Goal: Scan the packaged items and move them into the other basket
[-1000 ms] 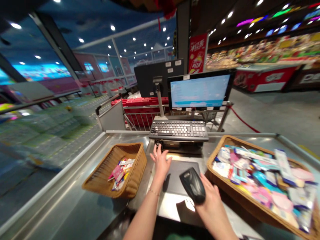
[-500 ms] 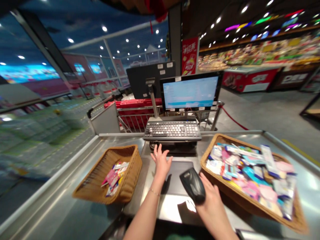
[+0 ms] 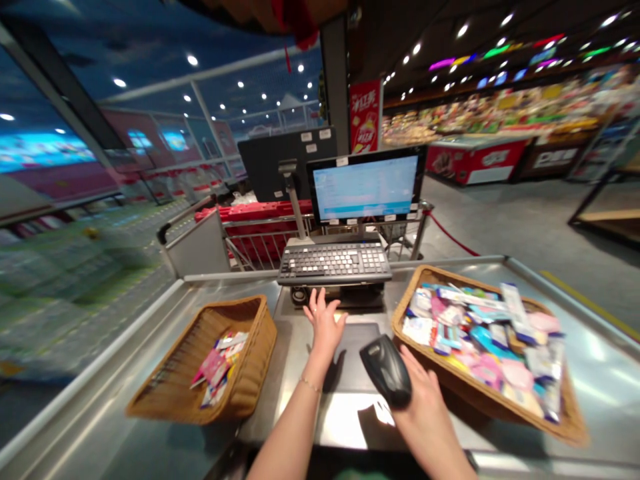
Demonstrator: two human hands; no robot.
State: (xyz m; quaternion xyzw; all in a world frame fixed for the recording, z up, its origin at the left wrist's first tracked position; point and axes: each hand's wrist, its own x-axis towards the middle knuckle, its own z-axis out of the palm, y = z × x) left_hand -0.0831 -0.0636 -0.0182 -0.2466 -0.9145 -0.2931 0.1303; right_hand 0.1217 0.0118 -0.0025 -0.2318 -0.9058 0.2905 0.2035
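Fingers spread wide, the person's left hand (image 3: 326,327) holds nothing and is poised just short of the keyboard (image 3: 335,261); I can't tell whether its fingertips touch anything. Beside it, the right hand (image 3: 425,400) is wrapped round a black scanner (image 3: 386,370), whose broad end tips up and towards the left hand. Over the last second both hands have drifted to the person's right with the turning head, so the scanner now sits off the right edge of the grey panel (image 3: 355,350) and nearer the right-hand basket (image 3: 574,420). Their grip and spread look unchanged, and I see no packet shifted in either basket, so the sorting of goods seems to stand where it did. Both forearms reach forward from the near edge of the bench (image 3: 597,360), the left one straight with a thin bracelet (image 3: 310,385) at its wrist, the right one slanting inward. To the right, that basket is heaped with colourful packets (image 3: 485,333); to the left, a second wicker basket (image 3: 257,367) holds only a small pile (image 3: 220,367). Past the keyboard stands a lit monitor (image 3: 367,190), with a metal cart (image 3: 260,250) behind.
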